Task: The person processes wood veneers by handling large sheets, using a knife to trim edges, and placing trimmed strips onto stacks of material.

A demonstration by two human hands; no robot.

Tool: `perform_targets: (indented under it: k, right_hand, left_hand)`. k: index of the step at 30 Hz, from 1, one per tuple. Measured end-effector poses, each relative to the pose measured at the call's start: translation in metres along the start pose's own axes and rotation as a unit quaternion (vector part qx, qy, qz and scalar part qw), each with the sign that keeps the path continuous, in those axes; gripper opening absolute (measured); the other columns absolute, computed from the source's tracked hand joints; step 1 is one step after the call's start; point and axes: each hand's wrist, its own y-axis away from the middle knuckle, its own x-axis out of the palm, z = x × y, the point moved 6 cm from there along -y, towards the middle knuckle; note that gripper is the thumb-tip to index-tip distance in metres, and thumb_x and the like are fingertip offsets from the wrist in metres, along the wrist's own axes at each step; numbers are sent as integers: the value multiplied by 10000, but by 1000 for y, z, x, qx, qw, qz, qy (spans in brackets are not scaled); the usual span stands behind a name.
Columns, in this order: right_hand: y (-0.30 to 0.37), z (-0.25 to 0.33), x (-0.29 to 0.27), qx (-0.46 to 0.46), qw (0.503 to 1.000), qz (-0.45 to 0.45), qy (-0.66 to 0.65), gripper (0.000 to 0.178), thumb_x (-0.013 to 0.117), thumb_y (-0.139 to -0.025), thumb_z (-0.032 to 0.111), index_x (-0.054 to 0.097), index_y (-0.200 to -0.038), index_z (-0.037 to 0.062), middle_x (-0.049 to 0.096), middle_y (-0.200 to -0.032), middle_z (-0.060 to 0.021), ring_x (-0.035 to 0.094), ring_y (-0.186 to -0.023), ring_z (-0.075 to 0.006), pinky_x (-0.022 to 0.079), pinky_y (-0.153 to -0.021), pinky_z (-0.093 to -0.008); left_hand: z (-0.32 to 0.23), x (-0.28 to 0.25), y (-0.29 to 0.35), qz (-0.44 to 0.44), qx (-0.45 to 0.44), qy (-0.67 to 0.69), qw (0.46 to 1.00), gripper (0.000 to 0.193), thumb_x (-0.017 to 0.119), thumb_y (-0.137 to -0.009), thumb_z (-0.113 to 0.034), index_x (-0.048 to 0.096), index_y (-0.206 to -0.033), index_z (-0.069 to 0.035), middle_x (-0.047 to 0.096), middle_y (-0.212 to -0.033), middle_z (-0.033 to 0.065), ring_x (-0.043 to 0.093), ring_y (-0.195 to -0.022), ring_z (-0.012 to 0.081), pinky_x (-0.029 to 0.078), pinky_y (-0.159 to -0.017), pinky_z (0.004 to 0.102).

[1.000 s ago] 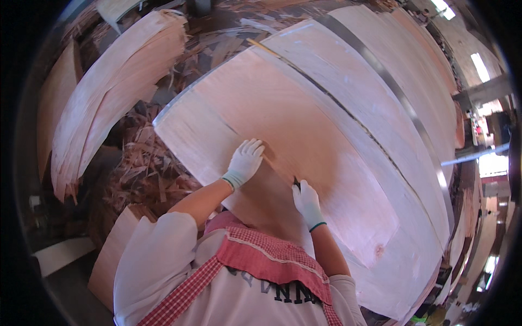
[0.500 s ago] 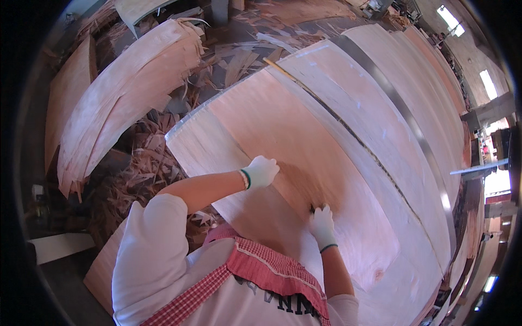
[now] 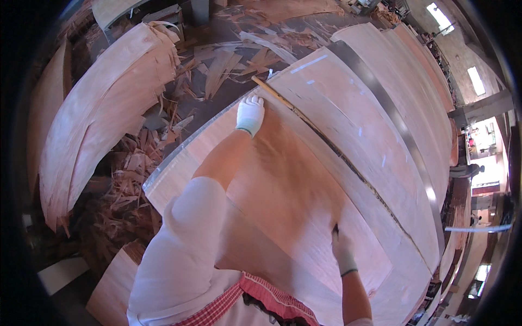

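My left hand [image 3: 251, 113], in a white knitted glove, lies near the far-left edge of a large thin wood veneer sheet [image 3: 283, 174], fingers stretched over it and apparently holding nothing. Nearer me on the right, my gloved right hand [image 3: 343, 254] is closed around a small dark-tipped object [image 3: 335, 229], low over the sheet. Motion smears this hand, so the object's kind does not show. Beside the sheet, a long thin wooden stick [image 3: 310, 130] runs across the stack of pale veneer.
A curved pile of veneer sheets [image 3: 103, 114] stands at the left. Torn veneer scraps [image 3: 136, 168] litter the floor between it and the stack. A grey metal strip [image 3: 380, 87] crosses the stack farther right. A distant person [image 3: 475, 169] shows at the right.
My left hand has reached forward to the sheet's far edge near the stick. My right hand has shifted toward me and right with the small dark object. The view has shifted slightly.
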Motion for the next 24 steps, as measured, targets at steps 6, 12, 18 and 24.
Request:
perform_targets:
  k: [6,12,18,24]
  right_hand:
    - [-167,228,-58,-163,976,-135,-50,250,462,-938,254,549,-1020,35,646,-937,-257,611,-891,-456,474,-761,-554]
    - [-265,397,-50,-183,980,-72,44,367,400,-972,404,581,-1040,93,688,-944,-183,665,-909,-358,518,-784,-487]
    - [-298,449,-47,-209,975,-71,13,353,414,-967,381,603,-997,84,689,-1000,-180,669,-952,-341,514,-829,-475]
    - [-264,355,-44,-292,951,-88,45,275,434,-942,281,596,-976,62,684,-872,-196,664,-831,-392,512,-719,-521]
  left_hand:
    - [22,-26,13,-153,-24,86,984,347,534,-872,-193,556,-1167,-12,585,-1218,172,507,-1193,332,357,-1043,454]
    - [25,-10,5,-96,-73,86,989,422,507,-899,-215,509,-1249,22,502,-1360,190,427,-1299,343,298,-1103,444]
    - [19,2,4,-74,-53,-3,996,463,476,-912,-224,480,-1298,31,474,-1378,224,404,-1319,358,264,-1122,444]
    - [28,3,7,-92,-68,24,993,442,476,-929,-242,490,-1286,17,485,-1380,204,413,-1324,353,271,-1121,456]
